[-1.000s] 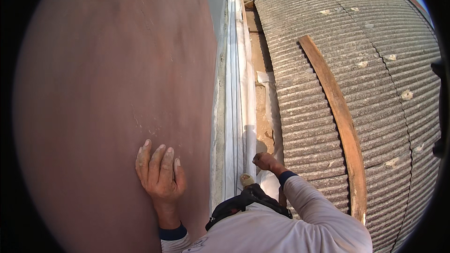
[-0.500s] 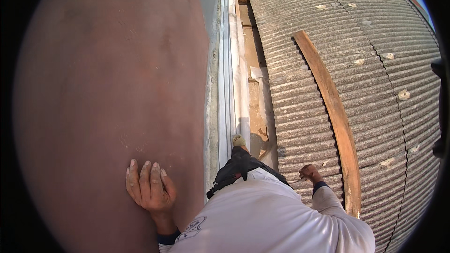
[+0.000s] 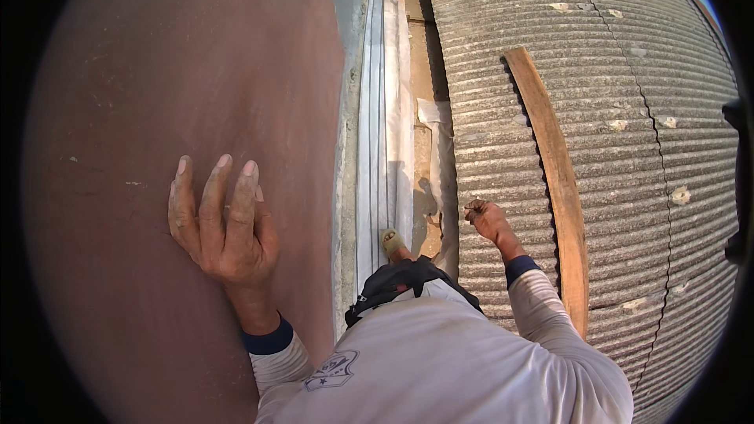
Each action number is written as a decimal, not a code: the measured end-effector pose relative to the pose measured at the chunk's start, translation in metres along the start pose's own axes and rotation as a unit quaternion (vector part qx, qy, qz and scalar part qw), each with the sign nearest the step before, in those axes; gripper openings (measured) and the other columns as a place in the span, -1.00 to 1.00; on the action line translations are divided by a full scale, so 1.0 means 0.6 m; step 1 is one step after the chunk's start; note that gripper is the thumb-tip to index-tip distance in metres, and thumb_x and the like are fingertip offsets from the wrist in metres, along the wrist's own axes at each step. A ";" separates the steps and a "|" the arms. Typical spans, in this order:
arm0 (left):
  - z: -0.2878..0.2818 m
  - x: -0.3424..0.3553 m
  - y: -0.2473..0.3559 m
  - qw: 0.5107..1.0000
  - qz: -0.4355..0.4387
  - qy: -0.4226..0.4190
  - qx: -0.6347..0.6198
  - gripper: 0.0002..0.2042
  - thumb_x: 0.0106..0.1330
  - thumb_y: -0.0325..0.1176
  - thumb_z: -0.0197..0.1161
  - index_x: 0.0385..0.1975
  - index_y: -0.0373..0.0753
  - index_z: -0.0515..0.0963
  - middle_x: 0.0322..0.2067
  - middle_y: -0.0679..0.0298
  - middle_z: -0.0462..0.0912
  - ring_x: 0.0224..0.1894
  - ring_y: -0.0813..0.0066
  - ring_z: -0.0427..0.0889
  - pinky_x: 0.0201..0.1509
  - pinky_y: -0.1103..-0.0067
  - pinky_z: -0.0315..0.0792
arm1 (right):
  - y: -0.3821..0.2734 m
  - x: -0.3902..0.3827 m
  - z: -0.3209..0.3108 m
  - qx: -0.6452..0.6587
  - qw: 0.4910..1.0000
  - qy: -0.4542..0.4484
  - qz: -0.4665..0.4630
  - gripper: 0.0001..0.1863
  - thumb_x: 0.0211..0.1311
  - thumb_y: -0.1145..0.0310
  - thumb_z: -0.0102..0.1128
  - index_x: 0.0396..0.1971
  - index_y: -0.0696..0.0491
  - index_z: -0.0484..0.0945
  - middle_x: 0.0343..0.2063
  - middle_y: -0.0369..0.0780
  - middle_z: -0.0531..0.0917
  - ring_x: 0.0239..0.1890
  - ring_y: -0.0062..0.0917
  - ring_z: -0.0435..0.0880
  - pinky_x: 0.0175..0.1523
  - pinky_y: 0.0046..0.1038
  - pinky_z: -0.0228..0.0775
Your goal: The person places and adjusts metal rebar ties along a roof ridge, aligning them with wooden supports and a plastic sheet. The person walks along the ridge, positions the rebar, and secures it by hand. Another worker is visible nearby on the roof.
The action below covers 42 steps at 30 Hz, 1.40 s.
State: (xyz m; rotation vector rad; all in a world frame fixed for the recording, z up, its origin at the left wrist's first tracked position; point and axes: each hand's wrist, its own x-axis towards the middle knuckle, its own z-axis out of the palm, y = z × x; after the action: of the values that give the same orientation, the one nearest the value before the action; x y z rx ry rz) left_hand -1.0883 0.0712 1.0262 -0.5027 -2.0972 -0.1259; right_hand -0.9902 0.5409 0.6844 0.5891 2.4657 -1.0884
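My left hand is open, fingers apart, up against the smooth reddish-brown wall that fills the left side. Out over the grey corrugated roofing on the right, my right hand is closed with its fingers curled in. Whether anything small is inside it is hidden. A long wooden plank lies on the roofing just right of that hand. Below me, my foot in a pale sandal stands on a narrow ribbed whitish strip along the wall's base.
Between the strip and the roof edge runs a gap with brown boards in it. A torn whitish sheet hangs along that edge. Several pale patches dot the roofing, and a dark crack-like seam crosses it.
Both hands have moved forward, the left one further along the wall with its fingers spread wider. My right hand has come inward toward the roof edge. The view has shifted slightly.
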 end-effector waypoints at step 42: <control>0.728 0.414 -0.093 0.990 0.021 -0.019 0.137 -0.65 0.46 -0.09 0.31 0.18 0.03 0.72 0.32 0.16 0.66 0.53 -0.16 0.39 0.66 0.08 0.08 | -0.444 0.823 -0.107 -0.162 0.952 -0.114 -0.235 -0.66 0.40 0.13 0.24 -0.10 0.08 0.77 -0.13 0.01 0.81 0.00 -0.01 0.78 0.16 -0.09 0.61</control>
State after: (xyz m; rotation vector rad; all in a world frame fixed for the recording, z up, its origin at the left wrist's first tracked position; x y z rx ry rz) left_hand -1.5711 0.2184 0.9976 -0.3850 -2.0983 0.1953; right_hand -1.5529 0.5357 0.6395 -0.2247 2.5542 -0.8150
